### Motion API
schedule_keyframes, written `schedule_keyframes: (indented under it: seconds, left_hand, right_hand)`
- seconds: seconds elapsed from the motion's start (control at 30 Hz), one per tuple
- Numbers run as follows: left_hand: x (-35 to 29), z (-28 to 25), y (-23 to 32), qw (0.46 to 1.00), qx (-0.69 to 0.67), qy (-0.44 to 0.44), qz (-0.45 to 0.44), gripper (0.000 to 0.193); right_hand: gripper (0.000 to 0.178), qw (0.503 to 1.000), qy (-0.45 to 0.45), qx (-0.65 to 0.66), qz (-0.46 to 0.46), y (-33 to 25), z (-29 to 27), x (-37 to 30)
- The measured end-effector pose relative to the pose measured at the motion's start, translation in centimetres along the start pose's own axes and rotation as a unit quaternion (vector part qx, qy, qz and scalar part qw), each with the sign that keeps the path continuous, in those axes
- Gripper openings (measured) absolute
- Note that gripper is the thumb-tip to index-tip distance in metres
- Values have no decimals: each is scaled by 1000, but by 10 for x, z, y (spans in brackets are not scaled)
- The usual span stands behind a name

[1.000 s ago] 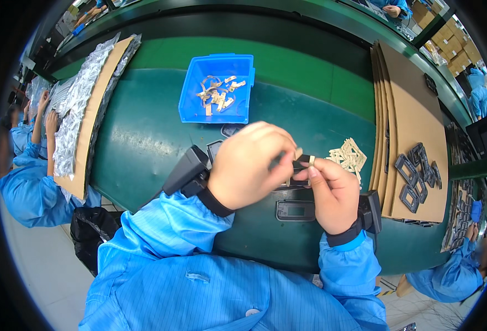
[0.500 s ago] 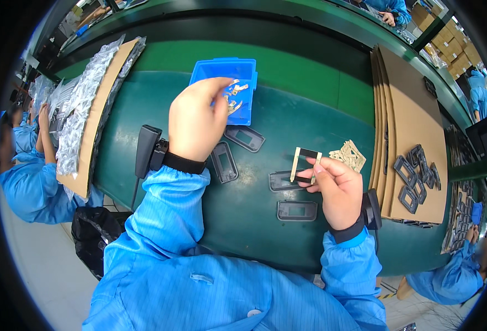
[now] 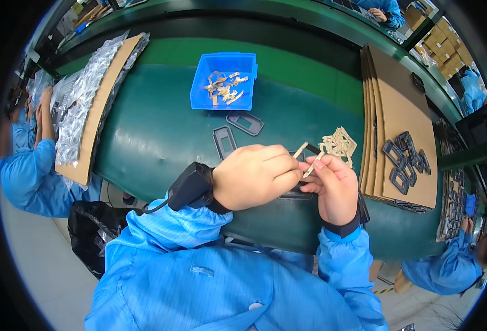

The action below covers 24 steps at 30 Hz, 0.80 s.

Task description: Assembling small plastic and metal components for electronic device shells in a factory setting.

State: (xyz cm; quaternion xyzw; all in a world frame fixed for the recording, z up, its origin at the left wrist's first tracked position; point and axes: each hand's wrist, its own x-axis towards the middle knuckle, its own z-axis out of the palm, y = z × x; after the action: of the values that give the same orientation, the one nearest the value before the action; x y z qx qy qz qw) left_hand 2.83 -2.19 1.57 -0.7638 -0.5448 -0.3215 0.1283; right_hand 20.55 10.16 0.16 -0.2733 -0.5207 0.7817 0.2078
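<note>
Two hands meet over the near edge of the green table (image 3: 160, 138). The left hand (image 3: 254, 176) and the right hand (image 3: 334, 187) both have their fingertips pinched together on a small tan strip (image 3: 308, 160), held up between them just above the table. Beneath the hands a black frame (image 3: 296, 193) lies mostly hidden. Two more black frames (image 3: 235, 132) lie flat a little farther out, and beyond them stands a blue bin (image 3: 199, 88) with tan scraps in it. Just beside the right hand sits a heap of tan pieces (image 3: 338, 144). Cardboard sheets (image 3: 398, 105) at the right carry a cluster of black frames.
</note>
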Motion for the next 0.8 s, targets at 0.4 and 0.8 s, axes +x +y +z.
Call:
schedule_keyframes:
  seconds: [0.4,0.8]
  left_hand:
    - [-39,11,45,642,-605,18,-471,13]
    - [-34,31,42,952,-147,-61,-260,50]
  right_hand:
    - [14,993,71,-90,-30,28,-17,-60]
    - [7,971,121,-207,-2,21,-34,-40]
